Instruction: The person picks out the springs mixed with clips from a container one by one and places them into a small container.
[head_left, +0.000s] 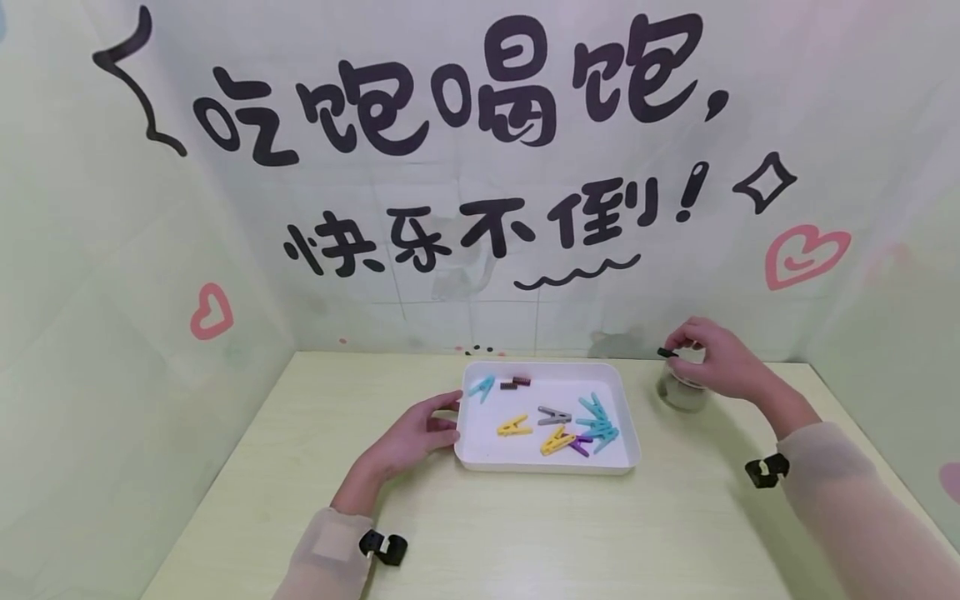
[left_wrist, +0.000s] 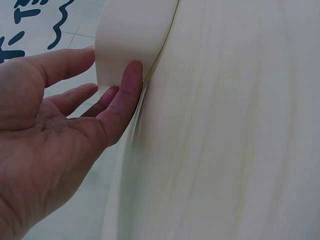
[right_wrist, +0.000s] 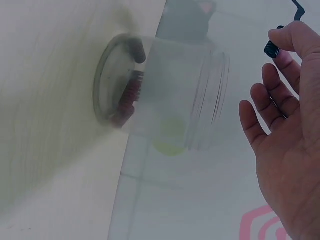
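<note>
My right hand (head_left: 708,358) pinches a small black coil spring (right_wrist: 271,49) between thumb and index finger, above the mouth of a clear jar (head_left: 681,395). Its other fingers are loosely bent. Inside the jar, dark and reddish springs (right_wrist: 131,92) lie at the bottom. At the tray's left side, my left hand (head_left: 420,429) touches the outer wall of the white tray (head_left: 551,468) with its fingertips. Two dark springs (head_left: 510,386) lie near the tray's back left. Yellow clothespins (head_left: 513,427), a grey one (head_left: 553,414), a purple one (head_left: 580,444) and several turquoise ones (head_left: 597,427) share the tray.
The pale wooden table (head_left: 525,533) meets a printed backdrop (head_left: 465,317) with large dark characters just behind the tray and jar. Backdrop sheets also hang at the left and right sides.
</note>
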